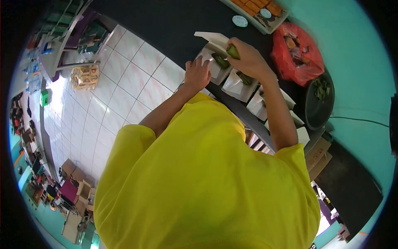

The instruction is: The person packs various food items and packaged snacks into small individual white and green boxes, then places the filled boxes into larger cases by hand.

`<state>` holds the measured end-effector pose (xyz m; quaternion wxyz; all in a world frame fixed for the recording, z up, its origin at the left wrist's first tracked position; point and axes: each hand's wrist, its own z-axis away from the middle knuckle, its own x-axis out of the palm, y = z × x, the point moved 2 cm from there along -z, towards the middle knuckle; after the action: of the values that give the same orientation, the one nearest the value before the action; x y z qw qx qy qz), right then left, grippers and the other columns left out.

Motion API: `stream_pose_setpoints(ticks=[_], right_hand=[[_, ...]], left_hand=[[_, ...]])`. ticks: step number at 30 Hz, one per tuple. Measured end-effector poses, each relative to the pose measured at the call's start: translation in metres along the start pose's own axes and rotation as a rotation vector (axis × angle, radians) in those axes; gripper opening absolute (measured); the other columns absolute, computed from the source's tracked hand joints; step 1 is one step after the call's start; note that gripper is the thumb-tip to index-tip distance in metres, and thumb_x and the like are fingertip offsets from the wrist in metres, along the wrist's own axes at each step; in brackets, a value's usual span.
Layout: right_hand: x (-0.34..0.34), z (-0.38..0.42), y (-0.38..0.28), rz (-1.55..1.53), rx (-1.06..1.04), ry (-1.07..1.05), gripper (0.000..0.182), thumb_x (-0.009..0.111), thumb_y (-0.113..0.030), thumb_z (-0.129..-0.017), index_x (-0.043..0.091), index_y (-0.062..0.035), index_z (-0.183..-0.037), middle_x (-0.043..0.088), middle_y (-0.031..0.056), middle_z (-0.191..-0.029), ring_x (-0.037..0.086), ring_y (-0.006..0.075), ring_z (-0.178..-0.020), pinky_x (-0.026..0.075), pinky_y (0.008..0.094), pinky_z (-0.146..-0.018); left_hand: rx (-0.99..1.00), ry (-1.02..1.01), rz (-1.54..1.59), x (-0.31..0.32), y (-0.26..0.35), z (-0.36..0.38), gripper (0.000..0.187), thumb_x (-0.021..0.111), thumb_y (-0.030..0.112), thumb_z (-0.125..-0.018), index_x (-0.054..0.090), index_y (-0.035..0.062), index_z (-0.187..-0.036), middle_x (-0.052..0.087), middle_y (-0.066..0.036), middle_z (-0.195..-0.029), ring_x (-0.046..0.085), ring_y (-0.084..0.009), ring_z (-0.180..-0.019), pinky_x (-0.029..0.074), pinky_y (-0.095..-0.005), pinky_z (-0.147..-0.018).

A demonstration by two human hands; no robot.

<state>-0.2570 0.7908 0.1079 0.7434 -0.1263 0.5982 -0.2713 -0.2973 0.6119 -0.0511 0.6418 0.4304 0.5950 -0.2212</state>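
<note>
My right hand (250, 59) is closed around a green piece of food (233, 52), held above an open white box (219, 74). Inside that box lies another dark green piece (221, 61), beside a clear plastic wrapper. The box's lid (205, 35) stands raised at the far side. My left hand (197, 75) rests at the box's left edge, its fingers apart. Right beside it, a second white box (236, 90) holds a green piece (244, 78) and clear wrapping. More open white boxes (258, 106) continue along the row, partly hidden by my right forearm.
A tray (269, 30) with orange-brown pieces stands at the back, a small round silvery item (239, 21) near it. Against the wall sit a red plastic bag (297, 54) of food and a dark round basin (315, 110) with green pieces. Tiled floor (141, 79) lies left.
</note>
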Motion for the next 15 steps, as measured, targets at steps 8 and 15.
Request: stream_pose_setpoints(ticks=[8, 15], right_hand=[[0.02, 0.134, 0.018, -0.546, 0.291, -0.18, 0.037, 0.07, -0.026, -0.083, 0.05, -0.01, -0.109, 0.056, 0.0076, -0.085, 0.055, 0.0184, -0.074, 0.045, 0.0326, -0.069], [0.008, 0.239, 0.064, -1.375, 0.461, 0.161, 0.037, 0.064, -0.013, -0.09, 0.048, -0.0098, -0.123, 0.055, 0.0024, -0.089, 0.056, 0.0107, -0.077, 0.049, 0.0253, -0.066]], left_hand=[[-0.137, 0.147, 0.195, -0.015, -0.006, -0.022, 0.036, 0.066, 0.019, -0.08, 0.055, 0.0056, -0.111, 0.054, -0.018, -0.117, 0.054, -0.0362, -0.105, 0.041, -0.0474, -0.09], [0.074, 0.149, 0.351, 0.01, -0.033, -0.031, 0.033, 0.063, 0.015, -0.082, 0.055, 0.002, -0.111, 0.057, -0.018, -0.111, 0.054, -0.0363, -0.104, 0.043, -0.0464, -0.09]])
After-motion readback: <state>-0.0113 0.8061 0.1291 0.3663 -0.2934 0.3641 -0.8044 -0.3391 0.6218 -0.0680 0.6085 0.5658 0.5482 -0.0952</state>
